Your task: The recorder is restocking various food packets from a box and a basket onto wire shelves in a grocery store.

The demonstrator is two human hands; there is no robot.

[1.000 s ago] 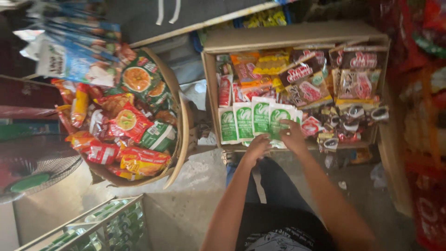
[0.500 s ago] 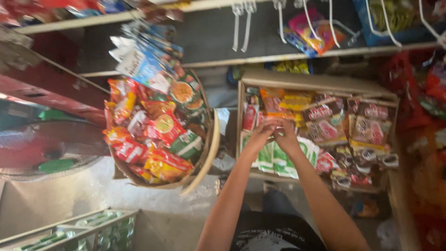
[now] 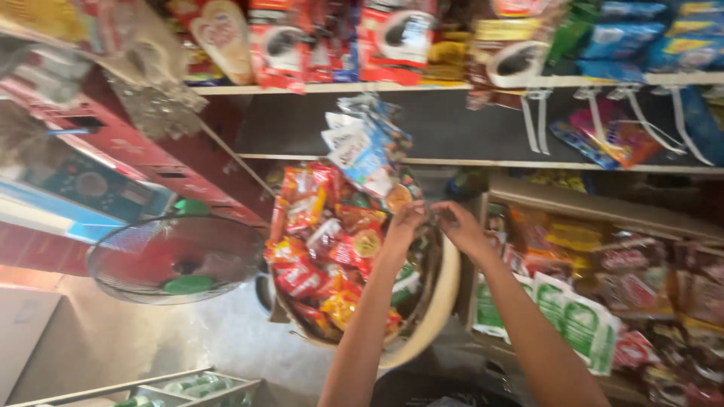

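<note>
Both hands have come up and leftward from the wooden box of green-and-white sachets (image 3: pixel 581 324) to the round basket (image 3: pixel 434 316) piled with red and orange snack packets (image 3: pixel 324 249). Left hand (image 3: pixel 403 222) and right hand (image 3: pixel 460 226) meet just above its upper rim, fingers pinched together; what they grasp is too blurred to tell. Left of the basket stands a fan (image 3: pixel 177 256); above it, shelves (image 3: pixel 452 83) crammed with packets.

Both forearms are showing bare, with no sleeves reaching them. The left hand (image 3: pixel 405 220) and right hand (image 3: pixel 458 226) are wearing no gloves.
</note>
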